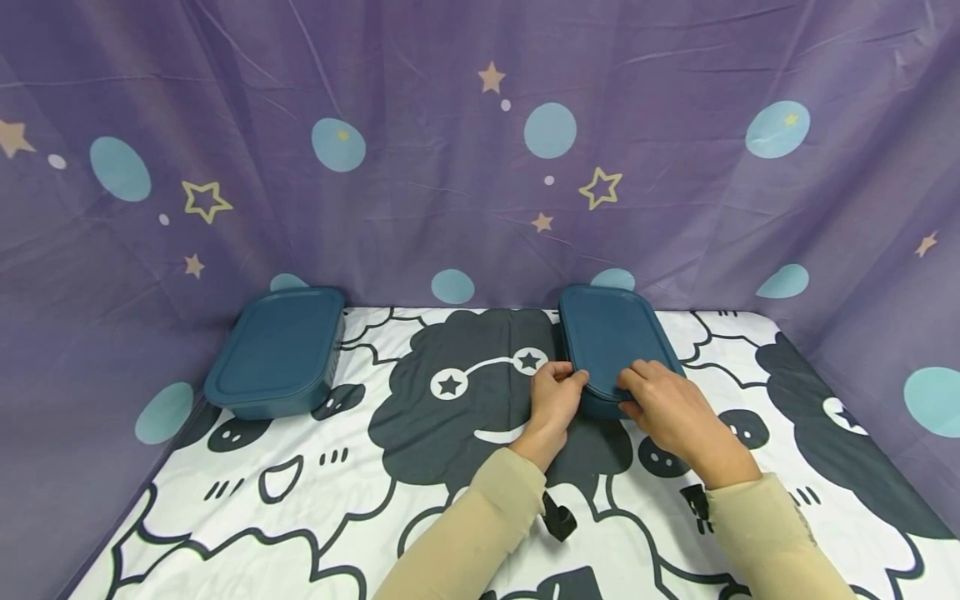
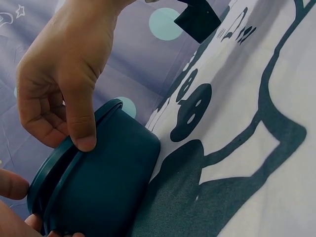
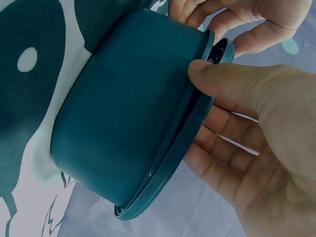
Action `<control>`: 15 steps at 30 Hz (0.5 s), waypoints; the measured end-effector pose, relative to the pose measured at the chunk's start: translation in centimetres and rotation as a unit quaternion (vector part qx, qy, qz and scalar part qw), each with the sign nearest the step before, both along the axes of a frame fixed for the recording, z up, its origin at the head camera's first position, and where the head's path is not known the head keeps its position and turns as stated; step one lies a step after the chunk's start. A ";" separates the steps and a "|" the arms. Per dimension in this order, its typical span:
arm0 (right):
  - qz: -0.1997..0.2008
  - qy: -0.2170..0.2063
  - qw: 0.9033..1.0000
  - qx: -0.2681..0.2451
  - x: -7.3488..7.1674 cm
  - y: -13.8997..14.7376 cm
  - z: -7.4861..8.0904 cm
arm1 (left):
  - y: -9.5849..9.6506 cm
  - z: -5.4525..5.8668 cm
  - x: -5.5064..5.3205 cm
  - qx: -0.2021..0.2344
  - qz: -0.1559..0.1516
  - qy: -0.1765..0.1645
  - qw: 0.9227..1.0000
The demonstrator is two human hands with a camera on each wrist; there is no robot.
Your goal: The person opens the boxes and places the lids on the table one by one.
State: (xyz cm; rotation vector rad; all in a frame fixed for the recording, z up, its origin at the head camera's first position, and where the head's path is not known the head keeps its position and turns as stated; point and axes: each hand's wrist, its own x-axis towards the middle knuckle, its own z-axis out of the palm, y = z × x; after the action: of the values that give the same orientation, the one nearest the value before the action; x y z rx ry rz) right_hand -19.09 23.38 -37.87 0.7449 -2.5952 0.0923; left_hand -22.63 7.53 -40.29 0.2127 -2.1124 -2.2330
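A dark teal food container [image 3: 113, 103] stands at the back right of the cloth, its lid [image 1: 611, 333] on top. A dark gap shows between lid and rim at the front in both wrist views, so the lid is partly raised there. At the front left corner my left hand [image 1: 555, 404] grips the container, thumb against the lid's edge and fingertips along the wall. My right hand [image 1: 675, 412] pinches the front edge of the lid, its thumb [image 3: 217, 79] on the rim side and its other fingers curled behind the lid.
A second teal lidded container [image 1: 277, 346] stands at the back left, its lid flat on it. Both containers are near the purple curtain [image 1: 450, 167] behind. A white cloth [image 1: 240, 550] with dark sheep drawings covers the table.
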 end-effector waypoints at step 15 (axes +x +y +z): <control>0.004 0.008 1.000 0.000 0.0 0.1 0.0 | -0.3 -0.5 -0.3 0.001 0.003 0.013 1.000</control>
State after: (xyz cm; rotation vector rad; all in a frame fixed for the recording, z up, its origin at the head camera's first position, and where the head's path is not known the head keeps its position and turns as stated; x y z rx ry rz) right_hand -19.08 23.44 -37.89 0.7530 -2.5780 0.0890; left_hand -22.95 7.26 -40.78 0.1897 -2.0945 -2.2221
